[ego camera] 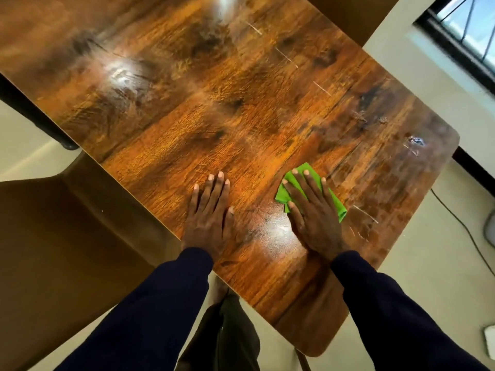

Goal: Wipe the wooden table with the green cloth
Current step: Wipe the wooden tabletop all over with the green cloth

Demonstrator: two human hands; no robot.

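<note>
The wooden table (pixel 214 108) fills most of the head view, glossy brown with scratches and pale smears. A small folded green cloth (pixel 336 203) lies flat on it near the front right part. My right hand (pixel 312 212) presses down on the cloth with fingers spread, so only the cloth's edges show around the hand. My left hand (pixel 210 210) rests flat on the bare wood to the left of the cloth, close to the table's near edge, fingers apart and holding nothing.
A large brown cardboard box (pixel 67 250) stands against the table's left edge. A black cable (pixel 460 223) runs over the pale floor at the right, below a window (pixel 466 25). The table's rounded right corner (pixel 452 137) is near the wall.
</note>
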